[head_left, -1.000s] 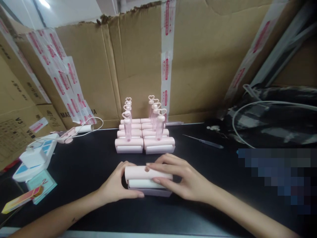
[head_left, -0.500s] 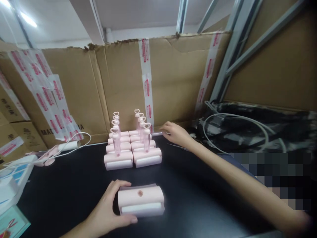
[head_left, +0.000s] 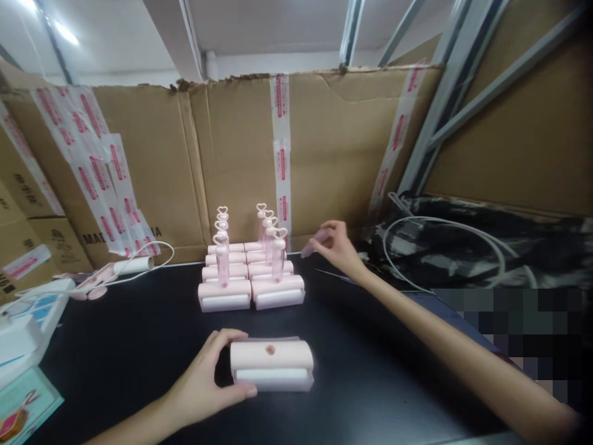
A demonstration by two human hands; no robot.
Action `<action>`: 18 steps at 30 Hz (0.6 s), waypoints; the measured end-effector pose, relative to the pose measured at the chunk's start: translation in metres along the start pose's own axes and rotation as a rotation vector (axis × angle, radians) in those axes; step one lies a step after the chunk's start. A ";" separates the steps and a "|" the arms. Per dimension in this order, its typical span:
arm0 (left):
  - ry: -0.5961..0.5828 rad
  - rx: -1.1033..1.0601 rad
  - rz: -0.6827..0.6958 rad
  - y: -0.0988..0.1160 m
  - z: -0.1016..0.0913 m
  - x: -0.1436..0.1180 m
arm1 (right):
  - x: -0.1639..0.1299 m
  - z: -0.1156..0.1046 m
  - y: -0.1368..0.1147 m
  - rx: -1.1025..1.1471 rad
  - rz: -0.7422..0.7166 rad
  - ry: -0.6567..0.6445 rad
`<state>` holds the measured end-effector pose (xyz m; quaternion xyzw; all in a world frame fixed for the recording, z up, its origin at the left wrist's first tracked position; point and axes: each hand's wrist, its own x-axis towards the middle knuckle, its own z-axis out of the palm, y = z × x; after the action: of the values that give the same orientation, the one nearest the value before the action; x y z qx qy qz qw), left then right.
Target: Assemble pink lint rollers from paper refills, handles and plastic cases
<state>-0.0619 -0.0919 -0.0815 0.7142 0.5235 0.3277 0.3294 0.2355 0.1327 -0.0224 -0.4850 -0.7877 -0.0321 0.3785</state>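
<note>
A pink roller case (head_left: 272,366) lies flat on the black table (head_left: 139,346), low and a little left of the frame's centre, with a small round hole in its top and a white roll showing along its front. The left hand (head_left: 208,386) comes up from the lower left edge, its forearm slanting across the bottom of the frame. It cups the case's left end: the thumb runs along the front lower edge and the curled fingers wrap over the top rear corner, so the hand closes on the case from the side.

The right hand (head_left: 336,247) is well apart from it, stretched to the middle of the frame just right of centre, its arm running long and nearly straight from the lower right corner. Its fingertips are pinched together on a clear pink handle (head_left: 312,243), held tilted just above the table near the cardboard wall (head_left: 241,154).

Between the two hands, a little to the left, stand finished rollers (head_left: 250,272) in two rows, their heart-topped handles upright. A white cable (head_left: 152,253) and a power strip (head_left: 28,315) lie at the left edge; a dark bag with a white looped cord (head_left: 454,247) fills the right side.
</note>
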 end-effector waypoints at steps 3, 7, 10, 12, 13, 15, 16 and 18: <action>-0.029 0.009 -0.008 -0.001 -0.001 0.001 | -0.029 -0.020 -0.046 0.398 0.024 0.103; -0.024 -0.008 -0.004 -0.002 -0.002 0.002 | -0.068 -0.039 -0.115 0.842 -0.065 -0.149; -0.014 -0.023 0.014 -0.003 -0.003 0.002 | -0.084 -0.046 -0.144 0.775 -0.200 -0.282; -0.018 -0.021 0.020 -0.003 -0.003 0.001 | -0.087 -0.048 -0.151 0.699 -0.305 -0.321; -0.019 -0.019 0.021 -0.004 -0.003 0.001 | -0.087 -0.048 -0.152 0.669 -0.349 -0.329; -0.017 -0.015 0.020 -0.004 -0.003 0.001 | -0.085 -0.049 -0.152 0.626 -0.406 -0.343; -0.015 -0.014 0.019 -0.004 -0.003 0.001 | -0.083 -0.050 -0.151 0.612 -0.421 -0.350; -0.018 -0.012 0.016 -0.004 -0.004 0.000 | -0.078 -0.052 -0.150 0.596 -0.452 -0.388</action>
<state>-0.0666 -0.0903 -0.0825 0.7192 0.5129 0.3271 0.3357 0.1653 -0.0260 0.0135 -0.1662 -0.9059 0.2067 0.3302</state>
